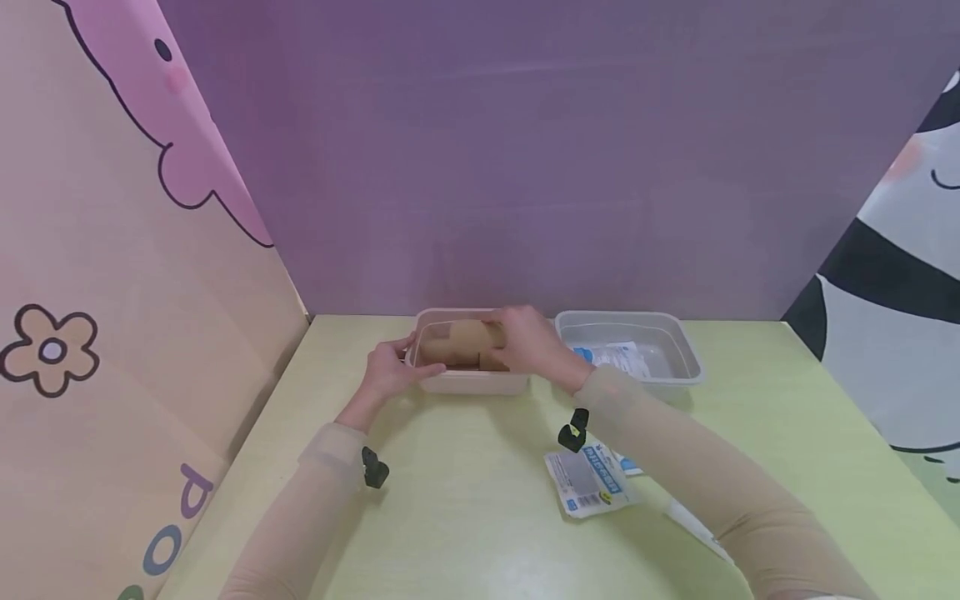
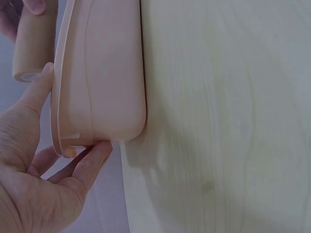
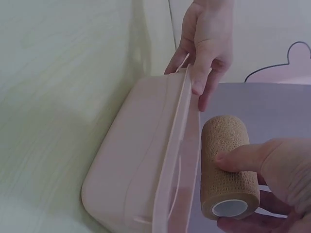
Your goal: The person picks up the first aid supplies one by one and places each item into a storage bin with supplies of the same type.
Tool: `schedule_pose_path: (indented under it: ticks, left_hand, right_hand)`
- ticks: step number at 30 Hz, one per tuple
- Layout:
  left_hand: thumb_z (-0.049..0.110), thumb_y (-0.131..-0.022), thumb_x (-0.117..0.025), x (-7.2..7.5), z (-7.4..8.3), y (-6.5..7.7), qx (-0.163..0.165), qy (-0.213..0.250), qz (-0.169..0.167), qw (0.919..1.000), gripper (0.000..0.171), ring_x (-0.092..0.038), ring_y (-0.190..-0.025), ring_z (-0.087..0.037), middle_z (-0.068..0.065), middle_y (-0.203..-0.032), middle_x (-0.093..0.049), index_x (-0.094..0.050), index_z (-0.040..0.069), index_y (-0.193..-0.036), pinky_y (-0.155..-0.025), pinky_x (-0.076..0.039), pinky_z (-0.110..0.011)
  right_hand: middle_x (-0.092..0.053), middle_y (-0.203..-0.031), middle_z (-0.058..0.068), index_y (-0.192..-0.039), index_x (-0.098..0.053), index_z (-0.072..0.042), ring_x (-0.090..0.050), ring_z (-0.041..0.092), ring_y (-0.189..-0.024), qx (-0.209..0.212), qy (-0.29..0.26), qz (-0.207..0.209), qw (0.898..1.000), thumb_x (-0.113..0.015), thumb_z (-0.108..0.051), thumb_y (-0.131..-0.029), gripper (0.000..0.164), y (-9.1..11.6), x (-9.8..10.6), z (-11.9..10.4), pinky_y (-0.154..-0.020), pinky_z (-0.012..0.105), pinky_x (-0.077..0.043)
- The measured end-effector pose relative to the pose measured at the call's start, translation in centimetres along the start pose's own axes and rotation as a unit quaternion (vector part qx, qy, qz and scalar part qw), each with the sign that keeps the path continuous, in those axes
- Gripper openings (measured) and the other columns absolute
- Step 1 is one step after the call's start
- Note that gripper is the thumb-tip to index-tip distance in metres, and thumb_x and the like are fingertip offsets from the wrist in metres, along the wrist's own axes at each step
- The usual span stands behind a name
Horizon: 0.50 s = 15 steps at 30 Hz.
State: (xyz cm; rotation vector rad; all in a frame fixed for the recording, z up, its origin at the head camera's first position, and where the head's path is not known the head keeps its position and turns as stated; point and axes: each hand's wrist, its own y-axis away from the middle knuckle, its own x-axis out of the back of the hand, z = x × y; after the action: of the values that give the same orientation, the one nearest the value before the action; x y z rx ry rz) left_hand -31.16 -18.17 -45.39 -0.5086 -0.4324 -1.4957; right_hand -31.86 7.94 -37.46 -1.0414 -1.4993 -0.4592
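Note:
A pink plastic bin (image 1: 472, 383) stands at the back of the table. My left hand (image 1: 390, 367) grips its left end, thumb over the rim and fingers beneath the lip in the left wrist view (image 2: 43, 170). Between the thumb and fingers of my right hand (image 1: 528, 342) is a tan cohesive bandage roll (image 3: 221, 136) with a white core, held at the bin's opening. Other tan shapes (image 1: 435, 350) show inside the bin beside that roll, partly hidden by it and the front rim.
To the right stands a white bin (image 1: 678, 354) with blue-and-white packets (image 1: 626, 358) inside. A flat printed packet (image 1: 588, 481) lies on the table in front, overlapping another. A white item (image 1: 697, 529) is partly under the right forearm. A purple wall (image 1: 480, 167) rises behind.

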Motion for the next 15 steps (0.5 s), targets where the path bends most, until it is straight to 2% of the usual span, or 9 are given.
schedule_pose_path:
  ticks: [8,15]
  left_hand:
    - [0.04,-0.08,-0.095,0.0,0.0,0.1,0.003,0.008,-0.001,1.0,0.096,-0.072,-0.099,-0.025,-0.024,-0.123,-0.076,-0.049,0.007,-0.158,-0.072,-0.052,-0.024]
    - [0.04,-0.08,-0.094,0.0,0.0,0.0,0.002,0.002,0.006,1.0,0.095,-0.072,-0.098,-0.025,-0.023,-0.12,-0.076,-0.05,0.008,-0.158,-0.072,-0.053,-0.025]
  right_hand:
    - [-0.074,-0.134,0.016,-0.138,-0.07,-0.005,-0.071,0.034,-0.123,-0.043,-0.022,-0.01,0.999,-0.086,-0.015,-0.088,0.054,-1.1,-0.8,0.8,-0.102,0.047,-0.059]
    - [-0.073,-0.136,0.016,-0.14,-0.068,-0.004,-0.07,0.034,-0.123,-0.07,-0.023,-0.013,0.997,-0.084,-0.016,-0.089,0.054,-2.0,-1.5,1.2,-0.105,0.048,-0.058]
